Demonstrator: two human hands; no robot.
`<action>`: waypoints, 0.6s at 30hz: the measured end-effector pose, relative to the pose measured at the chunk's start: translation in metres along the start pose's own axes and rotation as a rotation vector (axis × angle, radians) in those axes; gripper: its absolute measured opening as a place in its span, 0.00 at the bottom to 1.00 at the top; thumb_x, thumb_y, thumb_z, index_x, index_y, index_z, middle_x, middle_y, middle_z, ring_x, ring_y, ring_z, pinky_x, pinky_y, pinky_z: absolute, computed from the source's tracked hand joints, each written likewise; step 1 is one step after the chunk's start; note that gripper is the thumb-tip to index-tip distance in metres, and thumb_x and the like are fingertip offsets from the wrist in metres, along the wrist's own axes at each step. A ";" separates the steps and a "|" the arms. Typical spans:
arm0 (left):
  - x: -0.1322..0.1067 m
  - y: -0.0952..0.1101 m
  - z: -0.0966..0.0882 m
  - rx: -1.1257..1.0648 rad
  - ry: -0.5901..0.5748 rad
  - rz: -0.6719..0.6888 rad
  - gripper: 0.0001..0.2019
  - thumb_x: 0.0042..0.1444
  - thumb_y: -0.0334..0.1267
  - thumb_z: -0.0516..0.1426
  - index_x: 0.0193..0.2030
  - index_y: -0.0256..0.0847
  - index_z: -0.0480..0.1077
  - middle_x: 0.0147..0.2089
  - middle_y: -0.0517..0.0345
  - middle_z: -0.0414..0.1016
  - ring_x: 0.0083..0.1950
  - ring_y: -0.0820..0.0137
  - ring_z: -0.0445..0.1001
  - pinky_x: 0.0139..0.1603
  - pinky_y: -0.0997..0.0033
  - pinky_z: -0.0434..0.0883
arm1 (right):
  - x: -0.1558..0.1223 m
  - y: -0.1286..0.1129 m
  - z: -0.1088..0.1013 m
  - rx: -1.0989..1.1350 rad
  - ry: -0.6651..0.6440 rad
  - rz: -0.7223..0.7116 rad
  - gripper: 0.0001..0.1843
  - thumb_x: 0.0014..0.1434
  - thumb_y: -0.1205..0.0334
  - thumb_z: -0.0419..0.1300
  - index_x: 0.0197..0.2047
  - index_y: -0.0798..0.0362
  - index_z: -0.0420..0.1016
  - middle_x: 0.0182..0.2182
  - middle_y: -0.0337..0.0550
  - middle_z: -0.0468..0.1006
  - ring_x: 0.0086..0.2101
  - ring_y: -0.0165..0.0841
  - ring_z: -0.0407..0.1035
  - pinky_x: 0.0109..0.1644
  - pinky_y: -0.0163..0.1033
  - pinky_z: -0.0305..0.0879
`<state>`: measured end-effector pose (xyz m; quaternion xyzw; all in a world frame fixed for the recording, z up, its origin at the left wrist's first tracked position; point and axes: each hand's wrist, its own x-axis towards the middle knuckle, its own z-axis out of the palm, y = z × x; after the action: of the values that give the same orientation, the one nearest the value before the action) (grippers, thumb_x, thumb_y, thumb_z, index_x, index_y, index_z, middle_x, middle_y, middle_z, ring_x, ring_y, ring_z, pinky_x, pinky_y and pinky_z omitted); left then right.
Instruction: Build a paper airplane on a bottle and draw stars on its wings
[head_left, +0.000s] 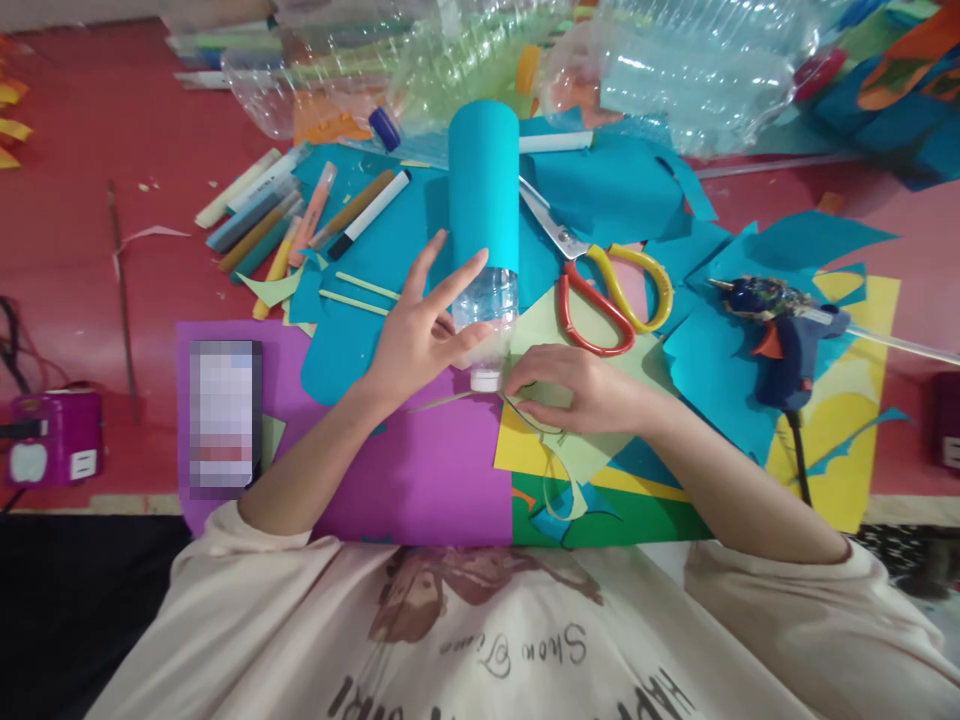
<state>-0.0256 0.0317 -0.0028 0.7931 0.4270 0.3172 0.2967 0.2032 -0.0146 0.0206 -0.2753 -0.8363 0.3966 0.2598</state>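
A clear plastic bottle (pixel 486 300) lies with its white cap (pixel 486 381) toward me. Bright blue paper (pixel 484 180) wraps its far part. My left hand (pixel 420 335) is over the bottle's left side, its fingers spread, with index finger and thumb on the clear plastic. Beside the cap, my right hand (pixel 574 388) is closed in a pinch on what looks like a thin pale strip (pixel 442 402); this seems to run behind the cap and out to the left. Two pale green strips (pixel 358 302) lie left of the bottle.
Red-and-yellow scissors (pixel 592 270) lie right of the bottle, a blue glue gun (pixel 787 350) farther right. Several markers (pixel 274 220) are at the left, near a phone (pixel 223 415). Large plastic bottles (pixel 675 80) line the back. Paper scraps and purple paper (pixel 420 480) cover the red table.
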 end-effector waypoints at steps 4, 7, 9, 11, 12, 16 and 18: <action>0.001 0.001 0.000 -0.041 -0.021 -0.018 0.29 0.60 0.62 0.54 0.66 0.57 0.62 0.74 0.48 0.51 0.27 0.80 0.70 0.26 0.76 0.73 | -0.004 -0.010 -0.007 -0.152 -0.079 0.114 0.11 0.62 0.66 0.56 0.46 0.54 0.75 0.39 0.48 0.81 0.38 0.35 0.76 0.39 0.41 0.74; 0.001 0.005 -0.002 -0.071 -0.026 -0.010 0.29 0.59 0.64 0.54 0.64 0.58 0.63 0.73 0.51 0.53 0.32 0.75 0.74 0.27 0.75 0.74 | -0.005 -0.015 -0.009 -0.229 -0.060 0.084 0.12 0.65 0.67 0.52 0.44 0.54 0.78 0.36 0.49 0.82 0.36 0.36 0.76 0.39 0.43 0.73; 0.000 0.008 -0.002 -0.064 -0.037 0.010 0.29 0.58 0.64 0.55 0.63 0.59 0.63 0.72 0.52 0.54 0.36 0.71 0.77 0.28 0.73 0.75 | -0.006 -0.016 -0.009 -0.239 -0.052 0.051 0.14 0.66 0.67 0.51 0.42 0.54 0.79 0.35 0.49 0.82 0.36 0.36 0.76 0.39 0.43 0.74; -0.001 0.011 -0.003 -0.045 -0.067 0.041 0.28 0.60 0.63 0.54 0.64 0.59 0.62 0.72 0.52 0.55 0.41 0.66 0.78 0.30 0.72 0.76 | -0.007 -0.018 -0.008 -0.233 -0.058 0.033 0.14 0.67 0.68 0.51 0.42 0.54 0.79 0.34 0.48 0.82 0.35 0.36 0.76 0.38 0.42 0.74; -0.002 0.012 -0.003 -0.034 -0.083 0.058 0.27 0.61 0.61 0.54 0.64 0.58 0.61 0.72 0.52 0.55 0.44 0.65 0.78 0.31 0.72 0.77 | -0.008 -0.019 -0.007 -0.230 -0.061 0.034 0.14 0.67 0.68 0.51 0.42 0.54 0.79 0.34 0.48 0.82 0.35 0.36 0.77 0.38 0.41 0.74; -0.004 0.012 -0.002 0.005 -0.093 0.118 0.28 0.62 0.58 0.54 0.67 0.56 0.58 0.72 0.51 0.57 0.55 0.58 0.76 0.33 0.73 0.78 | -0.021 -0.028 -0.009 -0.248 -0.015 0.113 0.12 0.66 0.61 0.54 0.45 0.52 0.78 0.38 0.48 0.83 0.38 0.38 0.77 0.40 0.44 0.76; -0.005 0.012 -0.001 0.016 -0.082 0.136 0.28 0.63 0.57 0.54 0.67 0.55 0.58 0.72 0.50 0.57 0.59 0.56 0.74 0.33 0.73 0.78 | -0.035 -0.034 -0.017 -0.290 0.050 0.184 0.13 0.65 0.56 0.56 0.49 0.49 0.76 0.42 0.49 0.82 0.42 0.40 0.77 0.43 0.47 0.76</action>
<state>-0.0229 0.0224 0.0057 0.8350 0.3621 0.3004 0.2854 0.2307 -0.0473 0.0492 -0.3949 -0.8494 0.2868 0.2007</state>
